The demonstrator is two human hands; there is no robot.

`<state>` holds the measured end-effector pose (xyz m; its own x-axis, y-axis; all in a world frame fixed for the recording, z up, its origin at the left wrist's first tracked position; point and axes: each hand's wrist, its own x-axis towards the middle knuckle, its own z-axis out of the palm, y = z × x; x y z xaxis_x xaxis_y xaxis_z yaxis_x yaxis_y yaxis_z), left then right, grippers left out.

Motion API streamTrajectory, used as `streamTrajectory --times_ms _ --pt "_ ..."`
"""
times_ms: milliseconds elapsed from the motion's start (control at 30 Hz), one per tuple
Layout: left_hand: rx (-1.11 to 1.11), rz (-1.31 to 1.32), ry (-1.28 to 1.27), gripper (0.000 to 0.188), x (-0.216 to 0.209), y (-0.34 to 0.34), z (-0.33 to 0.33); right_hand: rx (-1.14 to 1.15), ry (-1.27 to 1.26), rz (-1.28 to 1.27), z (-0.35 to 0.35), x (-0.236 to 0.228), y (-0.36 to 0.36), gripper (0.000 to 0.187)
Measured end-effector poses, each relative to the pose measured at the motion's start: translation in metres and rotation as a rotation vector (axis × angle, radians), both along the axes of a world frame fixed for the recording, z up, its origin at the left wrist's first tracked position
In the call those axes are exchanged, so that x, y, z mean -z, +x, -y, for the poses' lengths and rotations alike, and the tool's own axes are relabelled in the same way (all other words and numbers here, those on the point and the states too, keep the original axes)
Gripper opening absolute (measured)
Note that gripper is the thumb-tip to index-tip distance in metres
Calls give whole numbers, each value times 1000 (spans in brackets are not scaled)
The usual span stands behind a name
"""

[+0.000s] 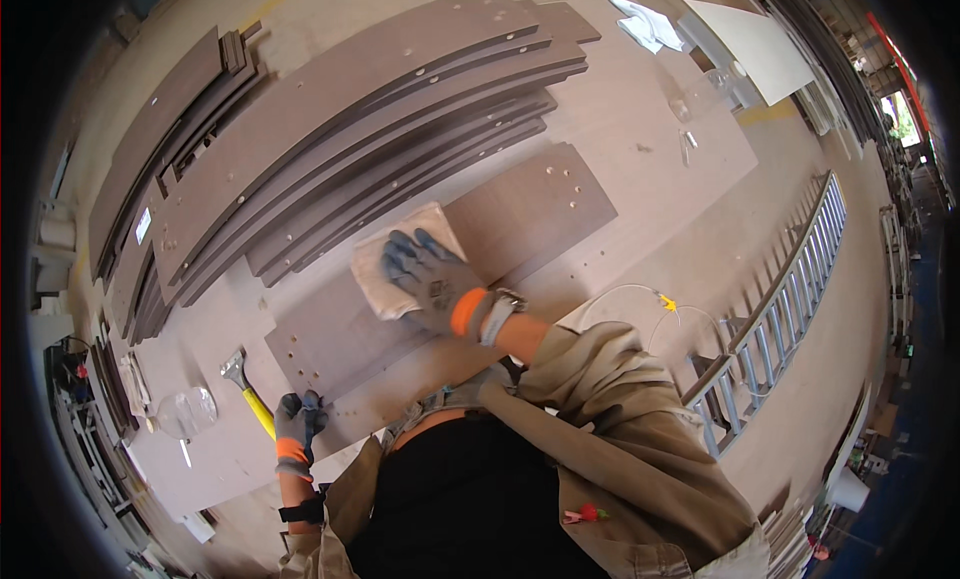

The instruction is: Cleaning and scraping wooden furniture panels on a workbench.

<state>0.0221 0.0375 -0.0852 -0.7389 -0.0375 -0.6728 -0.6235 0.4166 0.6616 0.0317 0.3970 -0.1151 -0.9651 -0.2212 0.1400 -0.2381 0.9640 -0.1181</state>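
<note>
Khaki jacket point(640, 439) up close, bent over the table point(650, 184)! A board stack point(400, 57) crowds the far side; one brown board point(525, 219) lies before it. Clear bottle point(192, 413) left, second bottle point(705, 91) right, contents unclear. Hands apart: right hand point(436, 283), fingers slightly spread, covers a cloth point(372, 279) on that board; left hand point(300, 419) half-curled near its corner, grip unclear, scraper point(249, 394) beside.

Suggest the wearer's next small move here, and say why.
Probably slide the folded beige cloth toward the right end of the brown drilled panel. The gloved right hand lies over the cloth near the panel's middle, that end is uncovered, and the gloved left hand is out of the way by the near-left corner.
</note>
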Motion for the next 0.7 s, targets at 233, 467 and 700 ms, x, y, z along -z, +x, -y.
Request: streamTrajectory --times_ms 233,467,700 --pt "-74 -6 30 19 10 5 16 644 -43 0 -168 -29 36 57" --pt "8 -6 -25 22 7 -1 11 544 -153 142 -74 9 74 70" --pt "0 25 2 21 4 0 7 -39 -380 120 -28 11 95 66"
